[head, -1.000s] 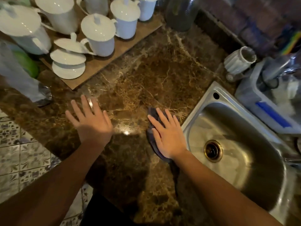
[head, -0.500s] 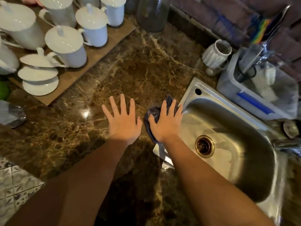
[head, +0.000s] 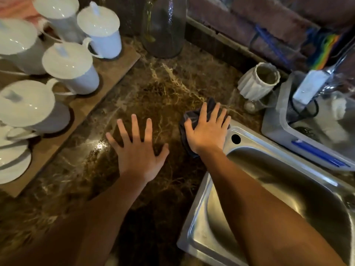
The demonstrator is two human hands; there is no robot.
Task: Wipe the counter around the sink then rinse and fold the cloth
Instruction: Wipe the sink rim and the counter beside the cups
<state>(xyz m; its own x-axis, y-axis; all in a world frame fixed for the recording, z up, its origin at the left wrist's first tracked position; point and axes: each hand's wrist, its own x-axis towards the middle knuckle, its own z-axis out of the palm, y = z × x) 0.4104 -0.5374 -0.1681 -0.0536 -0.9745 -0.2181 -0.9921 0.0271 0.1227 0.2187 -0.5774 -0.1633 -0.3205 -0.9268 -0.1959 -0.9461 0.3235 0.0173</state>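
The right hand (head: pixel 206 129), flat on the dark cloth (head: pixel 187 120), has moved far along the sink (head: pixel 255 140) corner; the left hand (head: pixel 137 150) stays splayed, seemingly on the counter (head: pixel 169 83).

Glossy brown marble counter (head: pixel 169 89), brushed steel sink (head: pixel 272 181), dark cloth (head: pixel 194 116), prob. microfibre.

Table (head: pixel 157 89) was dark brown marble with pale veins; cloth (head: pixel 192 117) dark grey-blue; sink (head: pixel 269 169) silver steel; lidded cups (head: pixel 76 70) white on a tan board (head: pixel 107 79).
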